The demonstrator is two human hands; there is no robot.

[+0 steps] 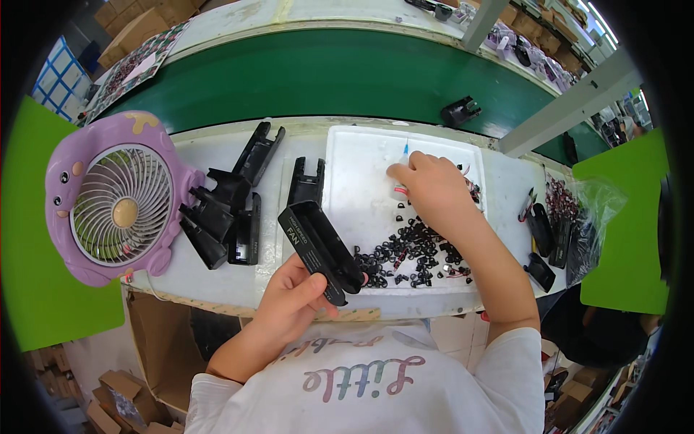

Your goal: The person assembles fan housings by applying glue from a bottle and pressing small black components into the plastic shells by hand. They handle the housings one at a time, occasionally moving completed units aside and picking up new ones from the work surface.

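Note:
My left hand (293, 293) is closed around the lower end of a black plastic fan housing (312, 249), a long hollow half-shell tilted with its forked end upward. My right hand (434, 188) reaches over the white foam tray (354, 145), its fingers closed on a small white dropper bottle (399, 192). The bottle's blue needle tip (406, 149) points away from me, and my fingers hide much of its body. Below that hand, many small black plastic clips (412, 249) lie scattered in the tray.
Several black housings (224, 195) are piled left of the tray, beside a purple desk fan (124, 210). A green conveyor belt (289, 76) runs behind, carrying a black part (460, 111). At right are wired parts (560, 202), a clear plastic bag (596, 217) and a metal post (571, 108).

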